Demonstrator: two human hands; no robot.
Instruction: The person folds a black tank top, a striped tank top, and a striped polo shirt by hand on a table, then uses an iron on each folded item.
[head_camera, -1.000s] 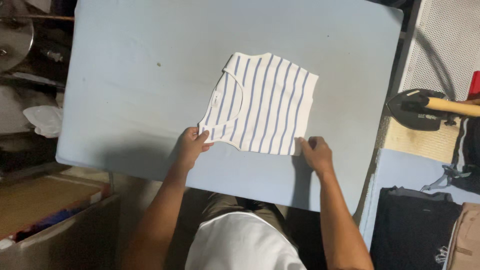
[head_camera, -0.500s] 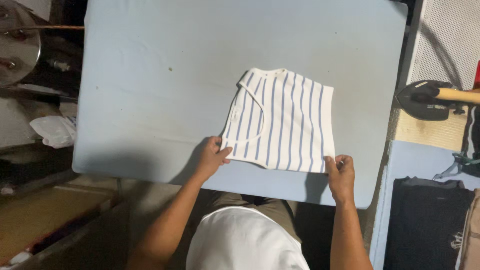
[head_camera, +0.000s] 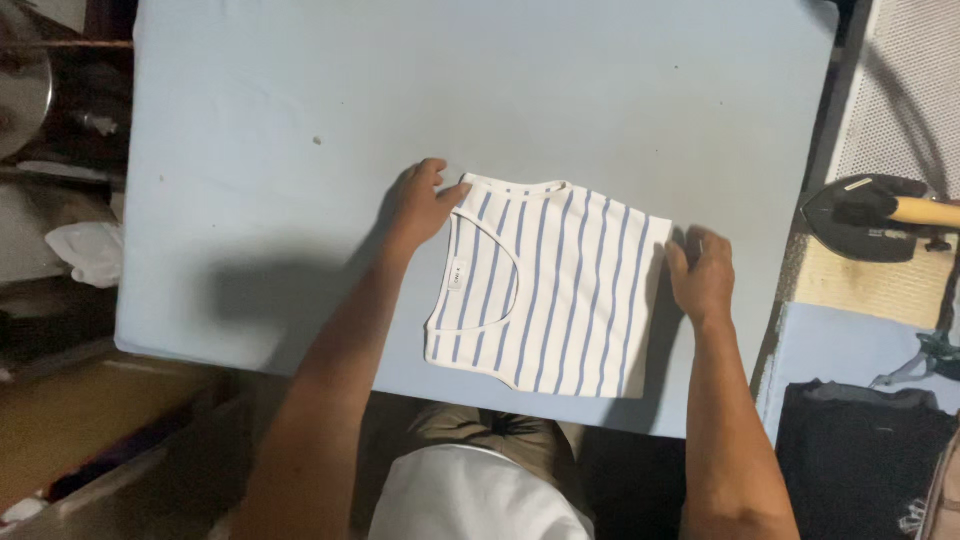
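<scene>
A folded white garment with blue stripes (head_camera: 560, 285) lies on the light blue table (head_camera: 300, 180), close to its near edge. My left hand (head_camera: 425, 200) rests at the garment's far left corner, thumb touching the neckline edge. My right hand (head_camera: 700, 275) lies against the garment's right edge near the far corner, fingers curled onto the fabric. Both forearms reach in from the bottom of the view.
A clothes iron (head_camera: 870, 215) with a wooden handle sits on a pad at the right. A dark folded cloth (head_camera: 860, 460) lies on a blue surface at lower right. Clutter and a white bag (head_camera: 85, 250) stand at the left.
Both hands have moved from the garment's near corners up to its far corners. The garment now sits square and flatter, nearer the table's front edge.
</scene>
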